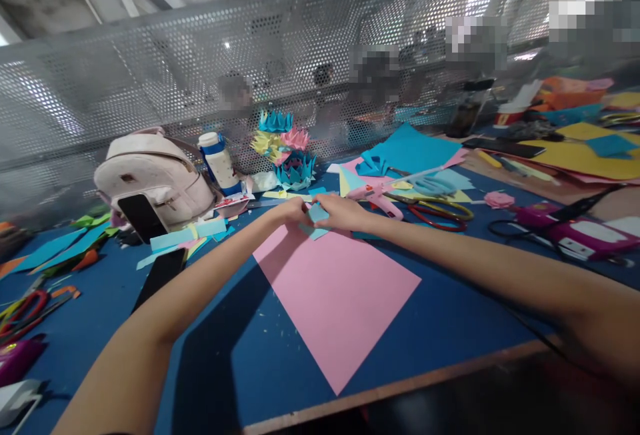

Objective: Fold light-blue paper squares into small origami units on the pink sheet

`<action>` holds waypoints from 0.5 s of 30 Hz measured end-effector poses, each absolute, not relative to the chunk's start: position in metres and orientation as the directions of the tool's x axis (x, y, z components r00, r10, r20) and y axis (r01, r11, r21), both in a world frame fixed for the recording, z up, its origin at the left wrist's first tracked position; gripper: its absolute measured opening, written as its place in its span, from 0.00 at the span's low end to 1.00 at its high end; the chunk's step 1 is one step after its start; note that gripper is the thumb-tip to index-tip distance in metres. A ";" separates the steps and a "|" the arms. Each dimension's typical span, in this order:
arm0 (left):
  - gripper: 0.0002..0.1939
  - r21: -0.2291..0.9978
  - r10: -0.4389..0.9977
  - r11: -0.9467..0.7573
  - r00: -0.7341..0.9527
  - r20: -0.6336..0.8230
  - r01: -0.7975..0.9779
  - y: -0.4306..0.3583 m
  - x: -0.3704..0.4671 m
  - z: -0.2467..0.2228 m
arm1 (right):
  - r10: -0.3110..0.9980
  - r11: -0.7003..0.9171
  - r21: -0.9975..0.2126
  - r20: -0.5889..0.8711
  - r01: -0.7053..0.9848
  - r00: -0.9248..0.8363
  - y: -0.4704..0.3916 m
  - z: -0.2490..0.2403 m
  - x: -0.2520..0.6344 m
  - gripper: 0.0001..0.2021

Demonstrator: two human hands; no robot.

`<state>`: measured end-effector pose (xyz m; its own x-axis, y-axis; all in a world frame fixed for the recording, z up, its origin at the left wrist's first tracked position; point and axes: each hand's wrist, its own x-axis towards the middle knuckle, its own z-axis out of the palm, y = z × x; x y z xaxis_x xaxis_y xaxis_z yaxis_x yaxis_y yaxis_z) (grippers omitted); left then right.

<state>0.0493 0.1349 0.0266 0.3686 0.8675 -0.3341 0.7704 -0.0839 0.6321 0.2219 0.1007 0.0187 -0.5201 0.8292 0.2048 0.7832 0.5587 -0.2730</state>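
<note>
Both arms reach forward over a pink paper sheet [345, 301] lying flat on the blue table. My left hand [296, 211] and my right hand [340, 212] meet above the sheet's far corner. Between them is a small light-blue piece of paper [319, 215], pinched by the fingers of both. The paper seems folded, though its exact shape is partly covered by the fingers. Just right of my right hand lies a pink glue gun [377, 199]. Beyond the hands stand paper flowers [295, 168] in blue, yellow and pink.
A white backpack [153, 178] with a phone [143, 216] leaning on it and a bottle [219, 163] stand left. Scissors [443, 213], blue sheets [415, 148] and a purple power strip [575, 235] lie right. A perforated metal screen [190, 75] runs behind the table.
</note>
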 end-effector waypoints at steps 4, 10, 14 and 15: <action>0.16 0.680 0.880 -0.175 0.423 -0.216 0.712 0.126 0.047 0.020 | 0.824 0.565 -0.367 0.194 0.739 -0.533 0.102 0.017 0.224 0.14; 0.09 0.800 0.908 -0.323 0.404 0.111 0.505 0.105 0.038 0.017 | 0.819 0.556 -0.598 0.275 0.578 -0.504 0.095 0.016 0.223 0.06; 0.11 0.844 0.907 -0.373 0.341 0.246 0.384 0.079 0.024 0.019 | 0.832 0.506 -0.764 0.309 0.400 -0.460 0.088 0.014 0.219 0.06; 0.12 0.851 0.909 -0.372 0.330 0.254 0.370 0.071 0.020 0.018 | 0.836 0.489 -0.799 0.314 0.349 -0.451 0.085 0.012 0.218 0.06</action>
<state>0.0198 0.0713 0.0178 0.3298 0.9094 0.2535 0.3700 -0.3716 0.8515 0.2176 0.0853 0.0122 -0.4511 0.8355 0.3137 0.3495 0.4888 -0.7993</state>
